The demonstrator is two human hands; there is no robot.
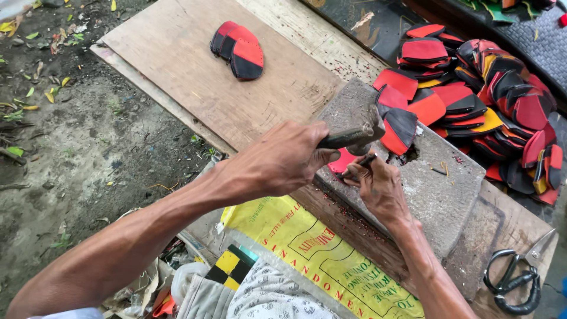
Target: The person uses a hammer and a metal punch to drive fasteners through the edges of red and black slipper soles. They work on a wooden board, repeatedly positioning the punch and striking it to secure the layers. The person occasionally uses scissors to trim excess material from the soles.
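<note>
While in hand (280, 159), hammer (357, 134) above punch (361, 162)

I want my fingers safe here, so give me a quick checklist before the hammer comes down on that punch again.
1. Left hand grips the dark metal hammer firmly: ok.
2. Right hand holds the thin dark punch tool on the red cut piece: ok.
3. Punch upright: not ok, it looks tilted.
4. Right fingers away from the hammer head: not ok, very close.
5. Red piece lies on the grey stone block: ok.
6. Black-handled scissors away from the strike: ok, they lie at the board's far corner.
</note>
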